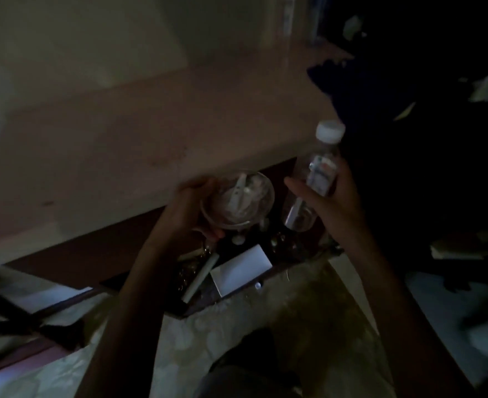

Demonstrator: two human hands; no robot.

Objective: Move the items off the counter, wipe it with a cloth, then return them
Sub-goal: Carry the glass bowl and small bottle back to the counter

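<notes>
1. So, my left hand [192, 208] is wrapped around a clear plastic cup [238, 198], fingers curled round its near side and thumb up by the rim; the cup holds some pale bits I can't make out in this dim light

2. My right hand [327, 196] grips a clear bottle [320, 168] with a white cap [330, 132], fingers and thumb curled round its lower body below the label

3. The counter [150, 139] lies just ahead of both hands, its front edge running from lower left up to the right; the stretch of top I can see is bare, with the far right end lost in shadow

4. Both things are off the counter: the cup hangs at its front edge, over the open drawer [231, 271] below, and the bottle is in the air off the right corner

5. The bottle's long axis leans cap-up and away from me, toward the right end of the counter, so it would need only a little straightening to stand

6. The cup sits mouth-up, roughly level, nearer the counter edge than the bottle, so I judge my left hand has the shorter reach onto the top

7. Whether I am clearing or returning I can't tell from here; I see no cloth anywhere

8. In the drawer there is a white card [241, 270] and a pale stick-like thing [201, 275], among clutter too dark to name
</notes>
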